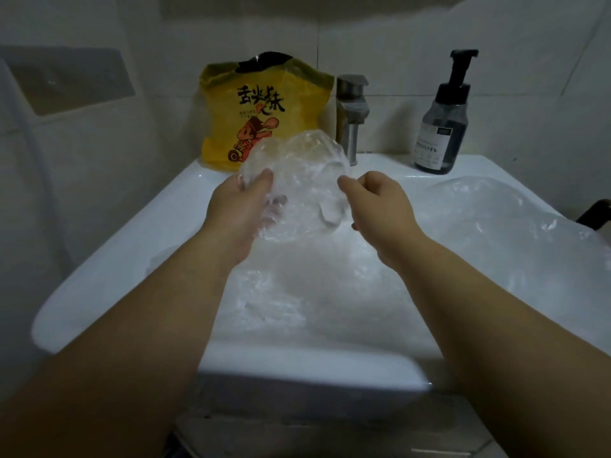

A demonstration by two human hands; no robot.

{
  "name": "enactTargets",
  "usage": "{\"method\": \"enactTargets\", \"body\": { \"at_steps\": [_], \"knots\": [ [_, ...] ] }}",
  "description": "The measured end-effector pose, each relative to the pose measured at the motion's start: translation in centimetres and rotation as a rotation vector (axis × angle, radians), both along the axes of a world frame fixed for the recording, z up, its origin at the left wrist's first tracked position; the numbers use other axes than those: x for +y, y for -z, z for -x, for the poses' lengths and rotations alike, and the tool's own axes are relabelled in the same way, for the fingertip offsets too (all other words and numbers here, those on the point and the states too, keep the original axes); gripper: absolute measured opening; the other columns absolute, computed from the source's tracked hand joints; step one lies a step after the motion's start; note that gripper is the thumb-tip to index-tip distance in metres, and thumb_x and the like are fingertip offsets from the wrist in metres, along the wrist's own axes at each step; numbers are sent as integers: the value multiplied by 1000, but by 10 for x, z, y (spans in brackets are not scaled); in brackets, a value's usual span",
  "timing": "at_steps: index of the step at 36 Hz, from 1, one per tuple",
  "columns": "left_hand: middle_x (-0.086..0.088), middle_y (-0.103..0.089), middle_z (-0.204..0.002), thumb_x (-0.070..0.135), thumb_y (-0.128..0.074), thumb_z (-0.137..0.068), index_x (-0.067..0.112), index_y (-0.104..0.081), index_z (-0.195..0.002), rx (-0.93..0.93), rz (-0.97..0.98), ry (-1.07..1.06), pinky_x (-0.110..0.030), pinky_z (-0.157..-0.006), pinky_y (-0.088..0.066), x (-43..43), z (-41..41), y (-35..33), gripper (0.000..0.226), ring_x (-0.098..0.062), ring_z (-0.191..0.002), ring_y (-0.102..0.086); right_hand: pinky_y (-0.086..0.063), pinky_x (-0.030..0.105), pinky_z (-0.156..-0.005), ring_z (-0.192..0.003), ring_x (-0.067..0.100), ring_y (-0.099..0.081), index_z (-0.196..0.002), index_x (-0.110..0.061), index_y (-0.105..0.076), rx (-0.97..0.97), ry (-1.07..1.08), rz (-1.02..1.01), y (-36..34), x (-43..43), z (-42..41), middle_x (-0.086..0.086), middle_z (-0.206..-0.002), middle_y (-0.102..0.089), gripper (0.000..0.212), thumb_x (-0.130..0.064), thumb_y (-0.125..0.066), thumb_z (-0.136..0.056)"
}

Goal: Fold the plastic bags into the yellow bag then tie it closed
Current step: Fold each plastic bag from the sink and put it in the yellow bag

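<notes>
One crumpled clear plastic bag [297, 190] is gripped by the left hand [238, 209] and pinched by fingertips of the right hand [380, 206].

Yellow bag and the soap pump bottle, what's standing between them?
A metal faucet stands between the yellow bag and the pump bottle, seen in the head view.

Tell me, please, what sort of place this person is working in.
Most likely a bathroom: a white ceramic sink, a metal faucet at its back edge, a pump bottle beside it, and a tiled wall behind.
</notes>
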State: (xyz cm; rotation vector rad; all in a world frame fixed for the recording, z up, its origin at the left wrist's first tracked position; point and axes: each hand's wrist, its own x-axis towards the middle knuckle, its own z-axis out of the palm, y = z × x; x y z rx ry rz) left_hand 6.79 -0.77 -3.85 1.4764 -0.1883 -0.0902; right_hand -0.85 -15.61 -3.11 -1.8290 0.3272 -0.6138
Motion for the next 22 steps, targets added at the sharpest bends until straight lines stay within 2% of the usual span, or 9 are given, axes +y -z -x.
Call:
{"method": "enactTargets", "body": {
  "at_steps": [3, 5, 8, 10, 13, 15, 17, 19, 22],
  "knots": [
    [0, -68, -72, 32, -55, -98, 20, -60, -103, -1, 27, -4, -23, -56, -45, 2, -1, 1, 14, -11, -61, -59, -44, 23, -62, -71, 10, -51, -85, -18, -55, 29, -75, -12, 2, -3, -1, -6, -83, -55, 10, -25, -58, -91],
    [0, -67, -72, 32, -55, -98, 18, -59, -105, 8, 37, -4, -24, -57, -44, 3, -1, 1, 16, -11, -60, -59, -43, 21, -67, -82, 6, -54, -88, -22, -61, 66, -154, -40, 1, -7, 0, -11, -93, -59, 3, -21, -59, -90],
    [-3, -65, -75, 33, -50, -100, 15, -56, -103, 8, 6, 23, -17, -46, -40, 2, -1, 2, 19, -10, -54, -57, -51, 34, -90, -99, 14, -57, -90, -26, -65, 166, -309, -91, -1, -4, 1, -4, -110, -61, 15, -14, -57, -90],
    [-7, -65, -83, 35, -46, -101, 12, -58, -110, -9, -46, 43, -14, -40, -37, 0, 0, 3, 27, -9, -52, -59, -50, 41, -97, -106, 22, -57, -102, -22, -65, 232, -385, -66, 1, 3, 3, 0, -116, -60, 18, -13, -56, -90],
    [-3, -66, -105, 41, -47, -100, 19, -51, -130, -49, -174, 26, -22, -52, -48, -2, -1, 7, 37, -14, -77, -67, -43, 35, -100, -121, 20, -47, -132, -25, -51, 231, -408, 33, 7, 10, 1, -1, -138, -43, 48, -25, -64, -85],
    [4, -63, -112, 44, -49, -98, 27, -42, -138, -74, -230, 31, -28, -63, -53, -2, 0, 10, 44, -16, -90, -66, -39, 33, -99, -128, 14, -37, -133, -34, -48, 185, -352, 97, 7, 14, 2, -8, -146, -28, 55, -41, -68, -82],
    [4, -59, -122, 52, -52, -93, 32, -36, -143, -67, -260, 43, -33, -72, -55, -1, 1, 10, 57, -19, -99, -64, -40, 35, -102, -128, 16, -38, -118, -32, -60, 132, -253, 248, 7, 14, 1, -4, -144, -31, 40, -50, -64, -83],
    [6, -55, -130, 59, -55, -88, 34, -36, -144, -40, -256, 59, -34, -77, -55, -1, 2, 8, 65, -20, -108, -61, -43, 42, -101, -119, 23, -50, -103, -22, -68, 87, -141, 307, 7, 13, 1, 5, -135, -47, 34, -50, -55, -90],
    [9, -60, -123, 56, -61, -86, 27, -51, -135, -15, -208, 102, -27, -72, -53, -2, 5, 3, 58, -13, -107, -61, -49, 50, -93, -100, 34, -62, -100, -2, -67, 3, -40, 11, -1, 9, 3, 23, -111, -63, 41, -39, -49, -97]
  ]
}}
